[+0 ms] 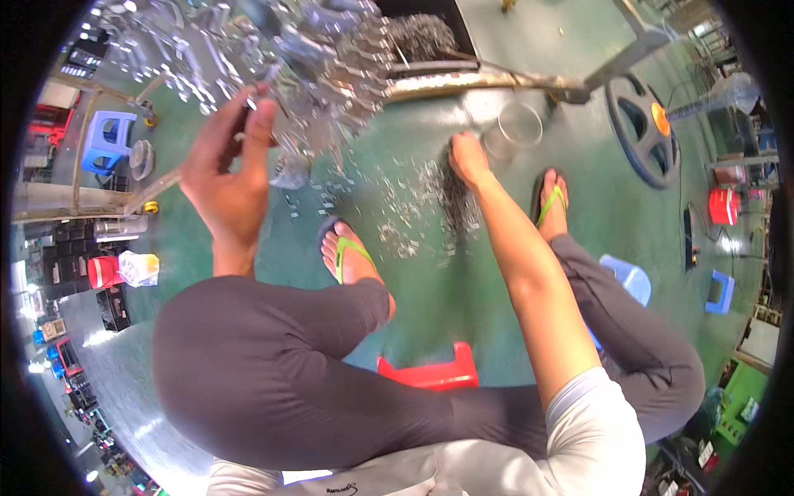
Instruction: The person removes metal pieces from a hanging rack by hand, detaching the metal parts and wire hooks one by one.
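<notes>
A dense cluster of shiny metal parts (322, 74) fills the top of the view, blurred in places. My left hand (227, 178) reaches up to its lower left edge, thumb and fingers curled together at one of the metal parts. Down by the floor, my right hand (470, 159) is closed in a fist; what it holds, if anything, is hidden. A dark streak lies just below that fist, and I cannot tell whether it is a shadow or a thing. Many small metal pieces (405, 202) are scattered on the green floor between my feet.
A clear round container (519, 126) stands beyond my right hand. A metal frame bar (488, 81) crosses in front, with a dark bin (451, 21) of metal bits behind it. Also around are a red stool (434, 377), a blue stool (107, 140) and a dark wheel-like base (641, 132).
</notes>
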{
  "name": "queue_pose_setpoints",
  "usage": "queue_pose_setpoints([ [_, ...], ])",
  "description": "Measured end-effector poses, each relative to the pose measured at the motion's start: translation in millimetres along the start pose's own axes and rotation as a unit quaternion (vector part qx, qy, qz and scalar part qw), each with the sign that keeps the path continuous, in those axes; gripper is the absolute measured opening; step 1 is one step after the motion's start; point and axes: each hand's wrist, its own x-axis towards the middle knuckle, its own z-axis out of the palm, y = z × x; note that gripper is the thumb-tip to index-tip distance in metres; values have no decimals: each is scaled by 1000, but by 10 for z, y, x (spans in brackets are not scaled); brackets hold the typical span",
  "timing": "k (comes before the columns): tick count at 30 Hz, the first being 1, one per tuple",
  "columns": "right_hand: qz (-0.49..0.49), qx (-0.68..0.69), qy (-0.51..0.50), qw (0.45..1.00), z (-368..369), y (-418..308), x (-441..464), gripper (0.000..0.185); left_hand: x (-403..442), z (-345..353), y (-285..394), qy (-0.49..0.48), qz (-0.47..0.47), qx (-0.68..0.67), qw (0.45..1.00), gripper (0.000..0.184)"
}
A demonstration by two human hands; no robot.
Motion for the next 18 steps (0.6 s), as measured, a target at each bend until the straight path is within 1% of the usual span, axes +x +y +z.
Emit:
queue_pose_setpoints([
  [1, -30, -58, -26, 998, 64, 109, 207, 19, 5, -19, 36, -16, 8, 10, 1000, 23],
  [2, -42, -43, -51, 997, 68, 161, 338, 15, 0, -47, 53, -31, 15, 24, 999, 24],
  [3, -55, -29, -79, 995, 78, 175, 384, 16, 13, -69, 48, -46, 19, 41, 998, 24],
  [5, -66, -58, -78, 993, 79, 144, 374, 20, 27, -70, 49, -46, 28, 28, 998, 24],
  [7, -80, -81, -111, 987, -87, 88, 329, 22, 39, -82, 47, -51, 33, 21, 998, 24],
  [10, 34, -28, -49, 998, -344, -146, 150, 21, 32, -75, 73, -56, 37, 4, 998, 23],
  [11, 62, 64, -1, 996, -449, -254, 86, 23, 43, -92, 91, -62, 39, 7, 997, 23],
  [13, 111, 241, 90, 960, -799, -584, -69, 27, 44, -134, 131, -70, 40, 13, 997, 24],
  [14, 102, 286, 116, 946, -1038, -787, -184, 27, 45, -151, 136, -76, 49, 7, 996, 25],
  [15, 76, 380, 110, 915, -1280, -987, -256, 24, 54, -168, 131, -83, 59, 0, 995, 26],
  [17, 22, 555, 94, 826, -1740, -1382, -422, 18, 36, -182, 161, -96, 79, -15, 992, 28],
  [18, -14, 558, 95, 824, -1967, -1591, -482, 15, 36, -183, 184, -101, 90, -23, 991, 30],
])
